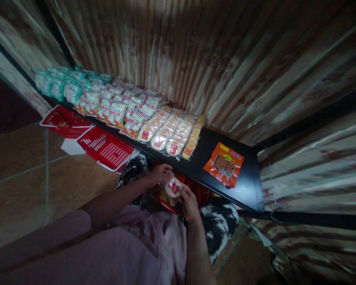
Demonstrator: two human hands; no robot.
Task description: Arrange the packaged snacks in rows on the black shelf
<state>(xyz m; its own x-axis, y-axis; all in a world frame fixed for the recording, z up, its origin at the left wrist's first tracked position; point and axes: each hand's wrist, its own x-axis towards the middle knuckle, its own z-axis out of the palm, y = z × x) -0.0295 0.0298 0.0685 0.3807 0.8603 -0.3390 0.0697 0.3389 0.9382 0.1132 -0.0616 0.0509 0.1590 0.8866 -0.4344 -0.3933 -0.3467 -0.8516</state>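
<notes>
Between my two hands, over my lap, is a round white snack in clear wrapping [172, 187] with a red label. My left hand [160, 175] pinches its upper left edge, and my right hand [190, 201] grips its right side. Just below it sits a red basket [169, 207], partly hidden by my hands and the snack, with more packets inside. Rows of similar round wrapped snacks [159, 141] lie overlapping on the black shelf [209, 138] in front of me. At their right end runs a row of yellowish wrapped snacks [191, 143].
White and orange snack bags [112, 113] and teal packets [72, 90] fill the shelf's left part. An orange packet [224, 164] lies near its right end. Red baskets [105, 147] stand on the tiled floor at left. A pleated curtain [195, 59] hangs behind the shelf.
</notes>
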